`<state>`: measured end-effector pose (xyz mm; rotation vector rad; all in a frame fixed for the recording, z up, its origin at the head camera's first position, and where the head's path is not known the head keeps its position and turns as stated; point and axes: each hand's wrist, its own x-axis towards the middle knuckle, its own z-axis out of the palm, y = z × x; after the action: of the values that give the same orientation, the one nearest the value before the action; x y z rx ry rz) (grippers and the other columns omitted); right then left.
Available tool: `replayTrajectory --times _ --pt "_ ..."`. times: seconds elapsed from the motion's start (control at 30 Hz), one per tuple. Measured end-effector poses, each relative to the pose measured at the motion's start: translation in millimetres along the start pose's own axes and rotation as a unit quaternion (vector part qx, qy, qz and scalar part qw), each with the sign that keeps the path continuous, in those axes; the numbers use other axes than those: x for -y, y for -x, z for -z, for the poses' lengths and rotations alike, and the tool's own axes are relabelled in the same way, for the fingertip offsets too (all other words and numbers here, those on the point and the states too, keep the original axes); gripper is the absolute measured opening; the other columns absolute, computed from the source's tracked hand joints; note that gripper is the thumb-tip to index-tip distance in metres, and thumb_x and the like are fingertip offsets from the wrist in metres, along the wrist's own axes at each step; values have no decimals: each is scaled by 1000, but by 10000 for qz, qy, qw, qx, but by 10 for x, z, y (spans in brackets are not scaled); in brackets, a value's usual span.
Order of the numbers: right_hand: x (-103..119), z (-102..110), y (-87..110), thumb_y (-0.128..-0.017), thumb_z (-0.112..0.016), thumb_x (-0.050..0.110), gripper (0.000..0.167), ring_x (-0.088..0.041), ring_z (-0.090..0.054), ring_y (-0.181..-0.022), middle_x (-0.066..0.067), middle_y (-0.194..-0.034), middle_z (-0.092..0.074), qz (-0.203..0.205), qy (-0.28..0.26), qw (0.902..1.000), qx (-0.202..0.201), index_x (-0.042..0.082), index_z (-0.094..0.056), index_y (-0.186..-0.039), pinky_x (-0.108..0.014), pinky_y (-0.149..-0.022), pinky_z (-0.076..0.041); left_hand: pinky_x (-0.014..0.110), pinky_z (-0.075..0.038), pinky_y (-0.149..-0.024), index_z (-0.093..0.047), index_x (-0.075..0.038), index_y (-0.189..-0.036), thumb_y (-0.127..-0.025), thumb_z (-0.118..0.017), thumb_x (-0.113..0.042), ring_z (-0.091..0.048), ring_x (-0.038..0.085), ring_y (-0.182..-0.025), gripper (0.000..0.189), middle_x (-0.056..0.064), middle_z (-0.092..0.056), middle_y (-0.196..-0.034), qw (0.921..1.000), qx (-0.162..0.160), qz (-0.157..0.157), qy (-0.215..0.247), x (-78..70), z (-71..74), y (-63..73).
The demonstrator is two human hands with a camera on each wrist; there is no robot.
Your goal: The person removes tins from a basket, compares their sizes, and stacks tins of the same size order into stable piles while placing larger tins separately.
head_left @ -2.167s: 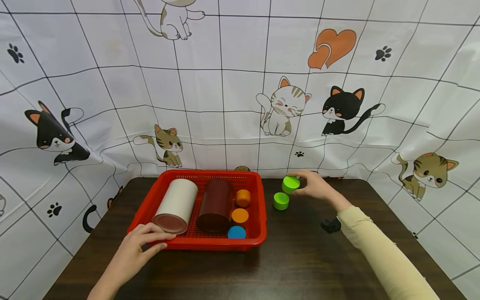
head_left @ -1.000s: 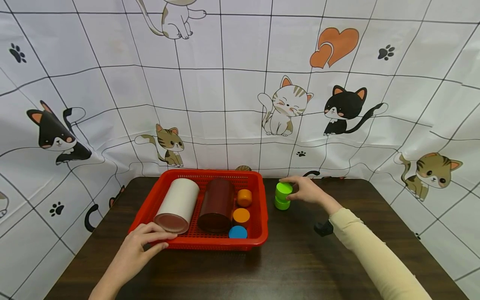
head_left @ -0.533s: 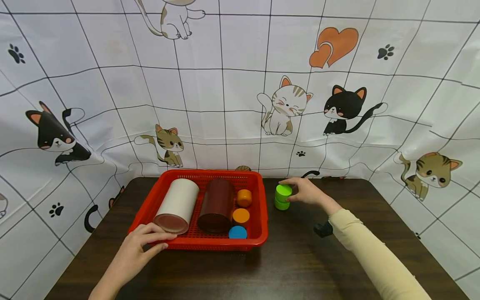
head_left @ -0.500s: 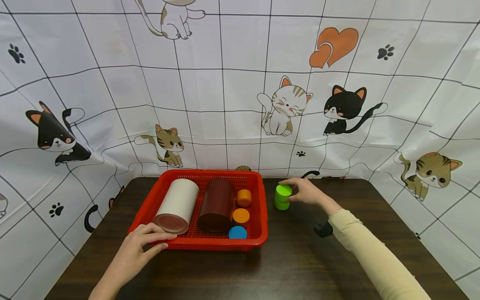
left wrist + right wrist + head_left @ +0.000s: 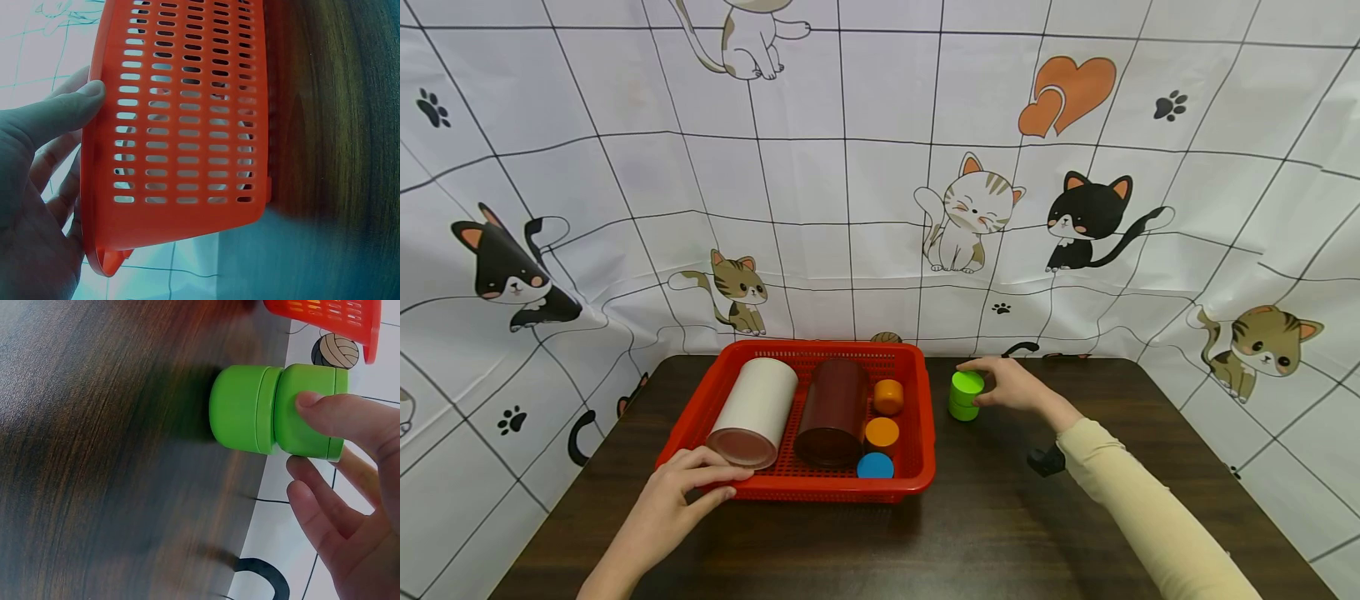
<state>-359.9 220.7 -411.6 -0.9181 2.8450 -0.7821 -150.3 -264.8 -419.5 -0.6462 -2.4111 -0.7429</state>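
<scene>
My right hand (image 5: 1018, 387) pinches the upper of two small lime-green jars (image 5: 294, 428) between thumb and fingers. It stands upright on the matching lower green jar (image 5: 240, 409), bottom to top, on the dark table right of the red basket. In the right wrist view the ring and little fingers stick out below the jar. My left hand (image 5: 677, 492) grips the front left rim of the basket (image 5: 181, 222), thumb outside and fingers over the rim. Inside lie a white cylinder (image 5: 752, 408) and a dark brown cylinder (image 5: 833, 412).
Along the basket's right side sit an orange jar (image 5: 887, 397), a yellow-orange round-topped piece (image 5: 882, 434) and a blue one (image 5: 876, 466). A white sheet with cat drawings (image 5: 880, 192) rises behind the dark wooden table (image 5: 970, 525). A black object (image 5: 1047, 460) shows beside the right sleeve.
My right hand has brought the upper green jar left and down onto the lower one; the gap between them has closed. My left hand stays on the basket rim.
</scene>
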Motion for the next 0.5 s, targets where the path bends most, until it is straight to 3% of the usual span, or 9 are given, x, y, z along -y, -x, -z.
replayTrajectory --times 0.27,0.5 --pt "-7 -15 -8 -80 -80 9 59 -23 -64 -96 -16 -126 -64 271 125 9995 -108 8 -59 -135 -38 -79 -55 17 -42 -69 -78 -32 -101 -64 -86 0 -48 -3 -88 49 -21 -62 -91 10000 -13 5 -6 4 2 7" --pt "2 -4 -5 -80 -79 8 60 -22 -63 -95 -14 -127 -64 154 76 9998 -30 11 -59 -137 -36 -79 -54 18 -43 -71 -77 -33 -101 -64 -86 -1 -49 -3 -88 49 -21 -62 -91 10000 -17 -11 -59 2 2 1"
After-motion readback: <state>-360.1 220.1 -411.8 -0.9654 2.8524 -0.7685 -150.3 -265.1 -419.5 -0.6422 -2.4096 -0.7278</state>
